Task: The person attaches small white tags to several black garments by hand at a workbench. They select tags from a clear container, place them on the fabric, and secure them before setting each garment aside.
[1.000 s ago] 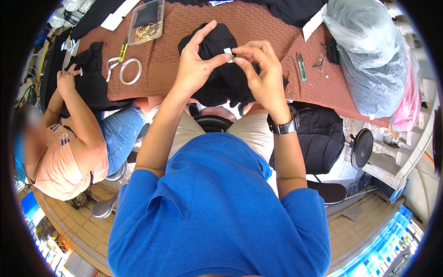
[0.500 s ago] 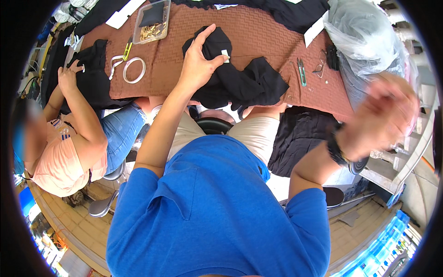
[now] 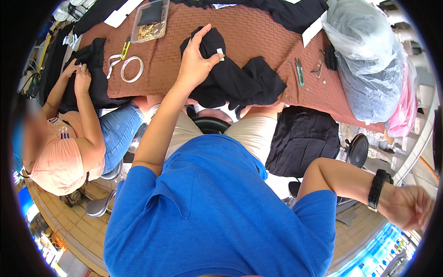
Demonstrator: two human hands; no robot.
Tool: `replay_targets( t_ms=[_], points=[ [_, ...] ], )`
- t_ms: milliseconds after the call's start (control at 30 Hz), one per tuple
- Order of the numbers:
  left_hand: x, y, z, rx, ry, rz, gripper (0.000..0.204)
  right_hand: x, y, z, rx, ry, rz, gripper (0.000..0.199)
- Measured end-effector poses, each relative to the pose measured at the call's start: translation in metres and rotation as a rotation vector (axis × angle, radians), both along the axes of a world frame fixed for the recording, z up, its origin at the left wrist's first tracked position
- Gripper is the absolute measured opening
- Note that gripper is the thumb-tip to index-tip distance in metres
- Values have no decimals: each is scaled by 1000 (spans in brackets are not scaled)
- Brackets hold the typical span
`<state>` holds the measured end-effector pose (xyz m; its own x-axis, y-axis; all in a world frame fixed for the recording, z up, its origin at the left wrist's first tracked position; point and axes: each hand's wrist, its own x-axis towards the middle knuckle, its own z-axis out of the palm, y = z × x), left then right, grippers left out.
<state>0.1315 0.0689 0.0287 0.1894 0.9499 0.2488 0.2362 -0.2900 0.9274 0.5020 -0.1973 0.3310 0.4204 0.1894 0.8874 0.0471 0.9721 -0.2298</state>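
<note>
A black garment (image 3: pixel 258 83) lies bunched at the table's near edge, with a small white label (image 3: pixel 220 54) on it. My left hand (image 3: pixel 196 62) holds the garment: its thumb presses at the label, the index finger is stretched up and away, and the other fingers are mostly hidden. Far out at the right side, off the table, is my right hand (image 3: pixel 410 207). Its fingers are curled together; anything between them is too small to make out. A black band (image 3: pixel 380 189) circles the right wrist.
Green thread snips (image 3: pixel 300 72), glasses (image 3: pixel 318 69) and a bagged bundle (image 3: pixel 369 69) lie to the right. At the left are yellow snips (image 3: pixel 125 48), a white tape roll (image 3: pixel 132 69) and a plastic box (image 3: pixel 150 23) of gold-coloured pieces. A co-worker (image 3: pixel 69 152) handles black cloth.
My right hand has swung from beside the bagged bundle, outward and down toward the lower right. My left hand stays on the garment. The co-worker's hands have shifted slightly.
</note>
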Motion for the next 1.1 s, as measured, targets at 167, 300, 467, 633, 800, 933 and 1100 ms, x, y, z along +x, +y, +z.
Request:
replay_targets(
  t_ms=[167, 300, 467, 633, 800, 933, 1100],
  points=[
    [6, -6, 24, -200, -297, -139, 82, -99, 91, -102, -798, -118, -146, 9],
    [2, -15, 36, -311, -449, -193, 82, -161, 153, -196, -1009, -422, 100, 10],
    [4, -18, 45, -301, -483, -231, 77, -181, 175, -243, -969, -515, -88, 13],
    [3, -19, 47, -302, -501, -230, 77, -185, 182, -245, -909, -558, -155, 15],
    [2, -19, 46, -329, -521, -258, 77, -186, 182, -243, -899, -582, -184, 15],
    [1, -18, 46, -342, -527, -256, 76, -186, 184, -244, -877, -580, -182, 15],
    [1, -16, 45, -327, -517, -255, 76, -187, 185, -244, -881, -580, -186, 16]
  ],
)
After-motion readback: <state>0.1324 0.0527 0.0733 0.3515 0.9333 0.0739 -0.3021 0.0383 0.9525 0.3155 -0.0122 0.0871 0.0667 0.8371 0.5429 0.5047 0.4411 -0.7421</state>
